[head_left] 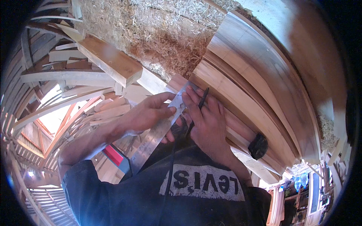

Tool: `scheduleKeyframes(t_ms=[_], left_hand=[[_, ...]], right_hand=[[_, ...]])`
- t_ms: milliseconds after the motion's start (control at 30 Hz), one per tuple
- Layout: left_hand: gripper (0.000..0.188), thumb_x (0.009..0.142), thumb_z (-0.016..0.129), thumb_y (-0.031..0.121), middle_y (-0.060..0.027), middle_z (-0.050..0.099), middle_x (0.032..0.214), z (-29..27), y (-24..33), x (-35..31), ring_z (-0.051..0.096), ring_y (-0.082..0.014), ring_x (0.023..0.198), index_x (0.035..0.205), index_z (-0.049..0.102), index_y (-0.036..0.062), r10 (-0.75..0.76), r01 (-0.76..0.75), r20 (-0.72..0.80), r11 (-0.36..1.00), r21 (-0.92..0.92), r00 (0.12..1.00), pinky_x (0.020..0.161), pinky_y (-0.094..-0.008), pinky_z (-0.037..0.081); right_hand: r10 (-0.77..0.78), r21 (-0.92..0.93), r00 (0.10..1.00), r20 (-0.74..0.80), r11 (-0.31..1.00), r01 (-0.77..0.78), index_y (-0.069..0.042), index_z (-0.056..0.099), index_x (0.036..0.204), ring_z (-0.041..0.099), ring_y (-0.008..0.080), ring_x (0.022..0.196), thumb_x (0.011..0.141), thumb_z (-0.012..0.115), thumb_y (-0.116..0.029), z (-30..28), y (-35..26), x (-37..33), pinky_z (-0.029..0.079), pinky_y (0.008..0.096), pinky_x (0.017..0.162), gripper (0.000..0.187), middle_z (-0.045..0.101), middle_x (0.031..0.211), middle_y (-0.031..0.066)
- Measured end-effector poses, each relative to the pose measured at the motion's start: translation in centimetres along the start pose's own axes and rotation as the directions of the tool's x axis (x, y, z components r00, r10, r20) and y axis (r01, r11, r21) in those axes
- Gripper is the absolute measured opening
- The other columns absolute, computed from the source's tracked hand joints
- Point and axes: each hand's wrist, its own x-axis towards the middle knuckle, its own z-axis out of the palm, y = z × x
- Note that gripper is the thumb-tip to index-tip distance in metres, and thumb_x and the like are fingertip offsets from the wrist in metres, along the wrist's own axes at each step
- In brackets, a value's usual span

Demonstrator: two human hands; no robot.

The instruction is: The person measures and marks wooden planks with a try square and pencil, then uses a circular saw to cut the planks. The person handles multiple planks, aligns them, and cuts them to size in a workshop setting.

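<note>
A metal ruler [151, 145] runs slantwise from the chest up to the edge of the wooden boards. My left hand [152, 113] pinches its upper part between thumb and fingers. My right hand [209, 120] lies over the ruler's top end, fingers closed, with a dark pencil [204, 100] between them. Beneath the right hand is the nearest wooden board [241, 130]. Beside the ruler's lower end is a red and grey-blue piece [117, 158]; whether it is joined to the ruler, I cannot tell.
Long planed boards [249, 75] are stacked to the right, with a small black object [258, 145] on the near one. A thick wooden block [109, 60] lies at upper left. Wood shavings [162, 41] cover the far ground. Scrap timber [109, 109] is piled at left.
</note>
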Motion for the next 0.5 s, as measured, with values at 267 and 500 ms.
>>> scheduleKeyframes(t_ms=[267,500], left_hand=[[0.042,0.11,0.053,0.022,-0.0132,0.071,0.103,-2.2,-5.6,-2.9,0.074,-0.0203,0.069,0.146,0.045,0.0018,0.173,-0.17,0.069,0.984,-0.043,0.982,0.057,-0.0306,0.063],[0.044,0.105,0.065,0.02,-0.0052,0.072,0.096,-12.4,-17.9,-5.4,0.066,-0.0117,0.064,0.147,0.058,0.0119,0.591,-0.607,-0.413,0.787,0.108,0.693,0.057,-0.0268,0.055]], right_hand=[[-0.068,0.11,0.991,-0.115,0.991,0.081,-0.004,0.065,0.133,0.063,0.0342,0.123,0.094,0.074,-0.026,-0.3,-0.2,-0.2,0.05,0.0497,0.104,0.046,0.07,0.133,0.012],[-0.207,0.248,0.875,-0.438,0.908,0.339,0.002,0.067,0.122,0.073,0.0272,0.102,0.111,0.043,-0.053,2.6,0.5,-1.4,0.055,0.0429,0.095,0.062,0.078,0.102,0.0166]])
